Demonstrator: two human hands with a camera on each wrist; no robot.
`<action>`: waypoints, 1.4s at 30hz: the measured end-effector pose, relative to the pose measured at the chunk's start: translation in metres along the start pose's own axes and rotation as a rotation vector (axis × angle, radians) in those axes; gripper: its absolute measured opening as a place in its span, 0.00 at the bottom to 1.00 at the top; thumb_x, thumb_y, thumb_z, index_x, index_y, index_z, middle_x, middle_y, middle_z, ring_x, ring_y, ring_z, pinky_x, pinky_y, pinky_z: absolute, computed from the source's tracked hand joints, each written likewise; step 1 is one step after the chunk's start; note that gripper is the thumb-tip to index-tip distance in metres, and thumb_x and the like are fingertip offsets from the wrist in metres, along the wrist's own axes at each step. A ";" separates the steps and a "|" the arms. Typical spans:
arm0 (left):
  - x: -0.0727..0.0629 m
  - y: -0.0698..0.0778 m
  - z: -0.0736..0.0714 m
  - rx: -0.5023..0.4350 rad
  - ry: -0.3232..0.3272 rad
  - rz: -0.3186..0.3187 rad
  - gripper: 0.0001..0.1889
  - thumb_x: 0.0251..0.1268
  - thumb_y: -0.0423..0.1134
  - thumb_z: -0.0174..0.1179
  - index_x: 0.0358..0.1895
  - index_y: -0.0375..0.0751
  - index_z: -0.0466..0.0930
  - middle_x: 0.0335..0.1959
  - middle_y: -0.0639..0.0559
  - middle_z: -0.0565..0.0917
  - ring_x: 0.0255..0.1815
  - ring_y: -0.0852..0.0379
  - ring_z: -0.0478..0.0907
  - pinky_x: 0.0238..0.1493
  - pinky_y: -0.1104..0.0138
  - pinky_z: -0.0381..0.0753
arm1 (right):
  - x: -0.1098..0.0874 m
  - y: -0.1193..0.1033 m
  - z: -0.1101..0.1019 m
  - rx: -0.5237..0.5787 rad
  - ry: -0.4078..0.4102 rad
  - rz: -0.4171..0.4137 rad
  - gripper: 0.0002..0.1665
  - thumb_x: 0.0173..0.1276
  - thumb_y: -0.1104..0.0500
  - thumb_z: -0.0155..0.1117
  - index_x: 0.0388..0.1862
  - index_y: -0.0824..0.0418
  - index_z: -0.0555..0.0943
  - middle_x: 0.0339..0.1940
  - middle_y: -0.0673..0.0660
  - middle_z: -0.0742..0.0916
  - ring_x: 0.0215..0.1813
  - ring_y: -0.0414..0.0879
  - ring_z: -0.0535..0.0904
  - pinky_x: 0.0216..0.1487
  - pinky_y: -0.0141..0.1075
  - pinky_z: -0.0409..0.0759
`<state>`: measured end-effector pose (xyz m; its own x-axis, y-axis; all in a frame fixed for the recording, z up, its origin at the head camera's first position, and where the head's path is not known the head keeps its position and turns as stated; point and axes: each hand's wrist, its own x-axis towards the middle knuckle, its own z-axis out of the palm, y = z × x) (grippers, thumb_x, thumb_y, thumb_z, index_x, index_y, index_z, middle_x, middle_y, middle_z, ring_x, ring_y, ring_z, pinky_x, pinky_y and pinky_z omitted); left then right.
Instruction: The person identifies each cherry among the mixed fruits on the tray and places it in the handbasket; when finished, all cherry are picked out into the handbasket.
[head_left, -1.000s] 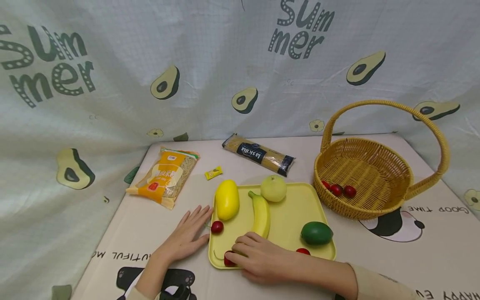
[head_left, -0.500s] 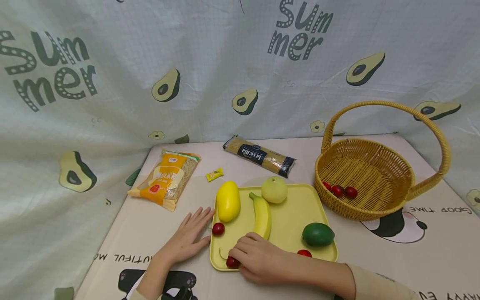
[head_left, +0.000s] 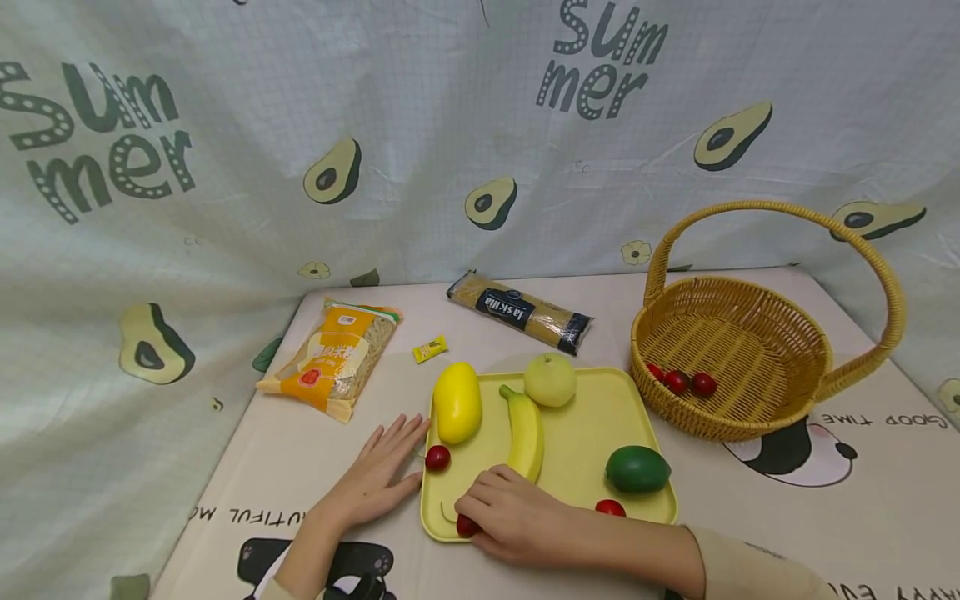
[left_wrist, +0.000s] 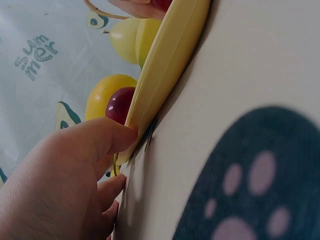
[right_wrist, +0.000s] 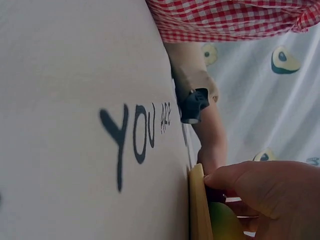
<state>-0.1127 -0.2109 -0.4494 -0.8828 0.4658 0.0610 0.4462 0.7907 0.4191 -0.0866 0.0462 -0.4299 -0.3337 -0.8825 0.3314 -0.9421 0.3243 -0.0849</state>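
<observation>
In the head view my right hand (head_left: 525,518) reaches over the front rim of a yellow tray (head_left: 573,450). Its thumb and fingers pinch a dark red cherry (head_left: 467,526), whose stem points left. The right wrist view has this cherry (right_wrist: 215,194) mostly hidden behind the thumb. My left hand (head_left: 375,479) lies with straight fingers along the tray's left side, its thumb touching the rim (left_wrist: 167,65) in the left wrist view. A second cherry (head_left: 437,458) sits inside that edge. A banana (head_left: 527,433) lies beyond the right hand, and another red fruit (head_left: 611,507) is partly behind the right forearm.
The tray also bears a yellow mango-like fruit (head_left: 457,402), a pale green round fruit (head_left: 551,380) and a dark green oval fruit (head_left: 637,469). Right of it stands a wicker basket (head_left: 750,421) with several cherries. Behind lie a grain bag (head_left: 337,354), a candy (head_left: 430,349) and a pasta pack (head_left: 517,311).
The cherry at the right fingertips has shifted slightly right with its stem, further in under the fingers. The left hand has stayed in place.
</observation>
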 end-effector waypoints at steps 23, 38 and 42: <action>0.000 0.001 -0.002 0.004 -0.007 -0.002 0.35 0.60 0.48 0.54 0.71 0.48 0.54 0.71 0.51 0.55 0.72 0.50 0.45 0.69 0.51 0.40 | -0.006 -0.005 -0.035 -0.036 0.065 0.036 0.19 0.54 0.51 0.65 0.45 0.54 0.76 0.35 0.47 0.74 0.41 0.42 0.68 0.50 0.33 0.68; -0.001 -0.001 0.001 0.003 0.008 0.003 0.35 0.60 0.49 0.54 0.71 0.47 0.55 0.71 0.51 0.56 0.72 0.49 0.46 0.69 0.50 0.41 | -0.019 0.006 -0.063 -0.061 0.064 0.148 0.20 0.52 0.46 0.70 0.41 0.53 0.77 0.35 0.47 0.74 0.43 0.43 0.69 0.52 0.36 0.69; -0.001 0.001 0.000 0.000 -0.001 -0.005 0.35 0.60 0.49 0.54 0.71 0.48 0.55 0.71 0.51 0.56 0.72 0.50 0.46 0.69 0.50 0.40 | -0.024 0.010 -0.068 -0.057 0.088 0.177 0.19 0.53 0.46 0.69 0.40 0.52 0.77 0.33 0.46 0.74 0.42 0.42 0.70 0.51 0.36 0.70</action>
<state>-0.1118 -0.2108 -0.4492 -0.8849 0.4621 0.0580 0.4416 0.7931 0.4196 -0.0856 0.0934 -0.3743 -0.4870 -0.7778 0.3972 -0.8650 0.4923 -0.0966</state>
